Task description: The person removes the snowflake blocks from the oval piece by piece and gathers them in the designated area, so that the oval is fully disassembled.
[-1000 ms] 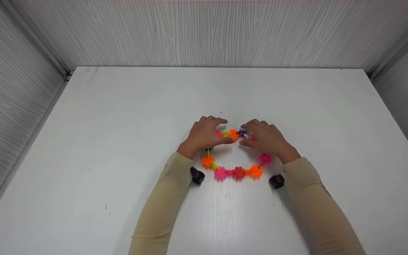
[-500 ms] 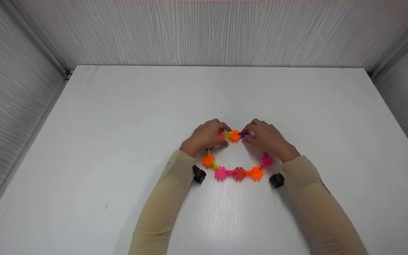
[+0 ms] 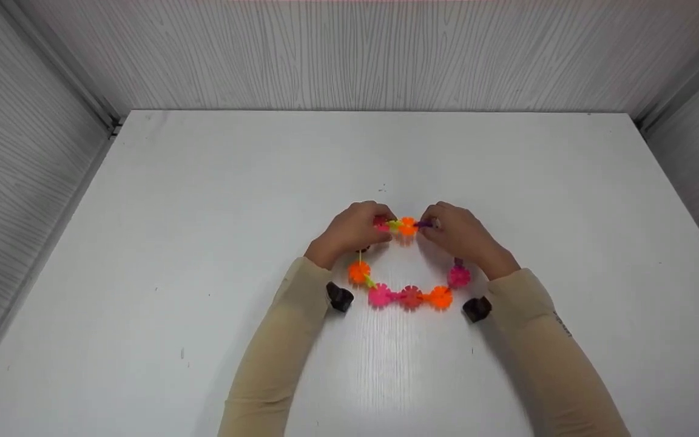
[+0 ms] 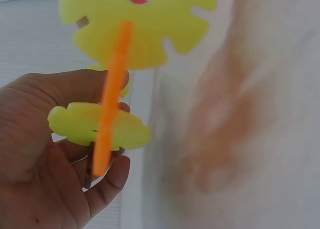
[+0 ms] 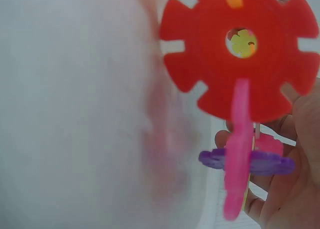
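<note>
A loop of notched plastic linking discs [image 3: 410, 297] lies in front of me on the white table, in orange, pink, red, yellow and purple. On its far side, my left hand [image 3: 349, 230] pinches a pink-red disc [image 3: 381, 224] beside a yellow one. Opposite, the fingertips of my right hand [image 3: 462, 233] pinch the chain at a purple disc [image 3: 425, 224]. Between both hands shows an orange disc [image 3: 408, 227]. The left wrist view has yellow discs [image 4: 132, 131] crossed by an orange one; the right wrist view, a large red disc [image 5: 195, 44] up close. My hands hide the loop's sides.
Black wrist-worn pieces [image 3: 340, 297] sit at the inner side of each forearm, close to the loop's near corners. White table surface [image 3: 204, 182] surrounds the hands. Grey wood-grain panels [image 3: 349, 54] rise at the back and both sides.
The fingers of both hands, spread around the far side of the loop a second ago, have closed to a pinch on it. That far stretch has shifted slightly away and to the right.
</note>
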`<state>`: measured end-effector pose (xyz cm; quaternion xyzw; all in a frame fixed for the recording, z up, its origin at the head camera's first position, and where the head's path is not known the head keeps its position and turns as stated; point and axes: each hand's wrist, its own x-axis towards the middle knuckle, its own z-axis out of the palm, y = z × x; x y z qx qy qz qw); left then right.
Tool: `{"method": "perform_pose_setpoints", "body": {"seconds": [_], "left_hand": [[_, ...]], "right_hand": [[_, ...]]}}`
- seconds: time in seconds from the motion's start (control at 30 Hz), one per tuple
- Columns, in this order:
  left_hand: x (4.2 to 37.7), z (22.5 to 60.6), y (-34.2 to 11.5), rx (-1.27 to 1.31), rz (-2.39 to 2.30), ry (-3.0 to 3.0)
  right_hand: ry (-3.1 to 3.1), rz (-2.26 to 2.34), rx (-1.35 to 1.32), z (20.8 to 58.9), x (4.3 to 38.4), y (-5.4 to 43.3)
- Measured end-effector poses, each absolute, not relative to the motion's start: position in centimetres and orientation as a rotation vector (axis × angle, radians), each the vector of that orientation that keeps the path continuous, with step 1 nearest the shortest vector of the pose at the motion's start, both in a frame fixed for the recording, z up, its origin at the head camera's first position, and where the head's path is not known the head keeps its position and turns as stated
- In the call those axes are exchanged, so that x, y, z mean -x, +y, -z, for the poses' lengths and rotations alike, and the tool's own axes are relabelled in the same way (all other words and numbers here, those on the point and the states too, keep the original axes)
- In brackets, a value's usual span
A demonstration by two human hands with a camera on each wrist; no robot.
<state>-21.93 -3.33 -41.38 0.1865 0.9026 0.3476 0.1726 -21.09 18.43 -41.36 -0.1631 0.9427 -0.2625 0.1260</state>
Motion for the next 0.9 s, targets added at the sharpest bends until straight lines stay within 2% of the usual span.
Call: {"method": "perform_pose_setpoints", "body": {"seconds": [0.53,0.9], "left_hand": [[21.61,41.43,-3.74,-0.573,-1.24,2.456],[21.64,41.15,-3.29,-0.561,-1.129,2.583]], "right_hand": [[2.712,0.95,0.556,41.0,20.84,18.59],[2.799,0.964,0.76,41.21,20.42,18.67]]}}
